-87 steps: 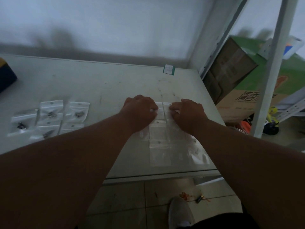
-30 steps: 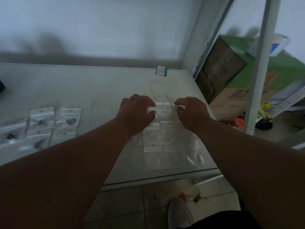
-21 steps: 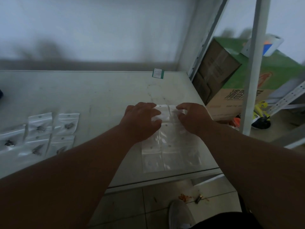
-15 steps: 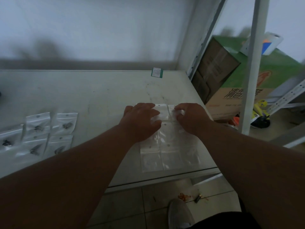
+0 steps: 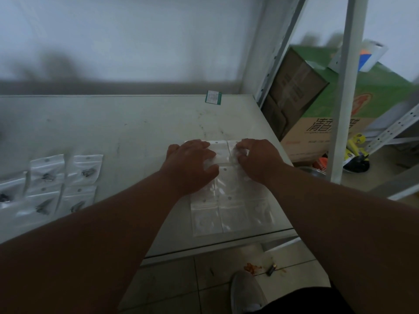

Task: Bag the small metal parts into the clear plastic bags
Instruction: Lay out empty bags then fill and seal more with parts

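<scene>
Pale table [image 5: 140, 123] against wall; left hand [image 5: 190, 168] flat, spread on empty clear bags [image 5: 231, 214]; right hand [image 5: 258, 159] pinching a bag's top edge; filled bags [image 5: 65, 177] well left.

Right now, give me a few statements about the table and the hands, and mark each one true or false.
1. Both hands rest on the empty clear bags near the table's right edge. True.
2. The filled bags lie to the left of the left hand. True.
3. The right hand is lifting a metal part. False: its fingers press on a bag.
4. The green-edged card sits at the table's near edge. False: it sits at the far edge.
</scene>
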